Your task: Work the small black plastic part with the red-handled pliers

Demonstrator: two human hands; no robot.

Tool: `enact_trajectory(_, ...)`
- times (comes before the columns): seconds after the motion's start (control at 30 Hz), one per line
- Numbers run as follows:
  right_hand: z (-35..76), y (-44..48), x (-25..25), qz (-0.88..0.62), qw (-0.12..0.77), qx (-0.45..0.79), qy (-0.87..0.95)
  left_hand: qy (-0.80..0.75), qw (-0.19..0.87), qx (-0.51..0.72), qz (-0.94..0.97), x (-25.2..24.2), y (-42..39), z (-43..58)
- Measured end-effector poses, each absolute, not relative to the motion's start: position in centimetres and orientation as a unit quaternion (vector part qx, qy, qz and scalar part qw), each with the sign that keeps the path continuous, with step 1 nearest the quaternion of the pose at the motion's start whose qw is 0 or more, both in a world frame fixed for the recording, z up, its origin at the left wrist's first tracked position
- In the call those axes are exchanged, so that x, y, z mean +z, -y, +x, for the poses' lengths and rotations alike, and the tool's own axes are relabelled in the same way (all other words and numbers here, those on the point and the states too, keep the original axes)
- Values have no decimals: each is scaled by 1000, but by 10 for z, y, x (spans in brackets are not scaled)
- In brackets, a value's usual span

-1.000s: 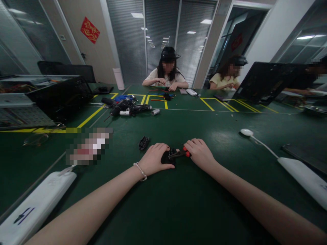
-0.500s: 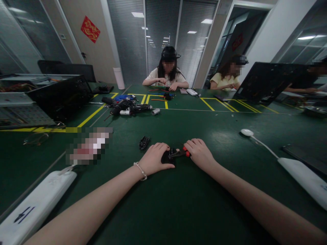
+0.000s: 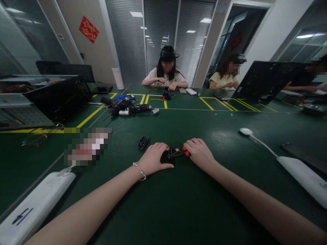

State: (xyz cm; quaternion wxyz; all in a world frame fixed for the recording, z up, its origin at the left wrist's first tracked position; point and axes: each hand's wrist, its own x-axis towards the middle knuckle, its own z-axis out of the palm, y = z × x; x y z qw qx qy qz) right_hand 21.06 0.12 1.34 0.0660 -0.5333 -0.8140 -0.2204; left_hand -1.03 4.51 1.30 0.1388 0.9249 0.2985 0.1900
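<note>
While the whole scene is sitting a touch further left than it was a second ago, both hands are keeping almost exactly the same pose. The left hand [image 3: 153, 158] is cupping a black part [image 3: 165, 157] low over the green tabletop [image 3: 166, 204], the fingers bending round its far side and the thumb lying straight along the near edge. The right hand [image 3: 200, 153] is wrapping snugly round the red-handled pliers [image 3: 186, 153], whose slim, dark jaws are pointing leftward onto the part's face, just as before; from here I'm not making out whether they are pinching anything.

That black part is looking flat and dull, with tiny bright specks showing near the plier tips. Just beyond the left hand, a second black piece [image 3: 143, 143] is lying alone, its surface ribbed and knobbly. A beaded bracelet [image 3: 139, 170] is circling the left wrist, pale against the smooth, faintly glossy green. Farther off, a silvery cylinder [image 3: 154, 111] is resting on its side near a tangle of dark tools [image 3: 122, 107], and a smooth white slab [image 3: 38, 200] with rounded corners is carrying handwritten dark strokes.
</note>
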Motion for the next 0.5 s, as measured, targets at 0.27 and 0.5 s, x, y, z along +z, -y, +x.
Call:
enact_trajectory(0.27,209,-1,14,-534,70,-224,812,-301,143,190,923,12,-46,-11)
enact_trajectory(0.5,211,-4,12,-525,69,-216,820,-302,144,184,924,11,-46,-10)
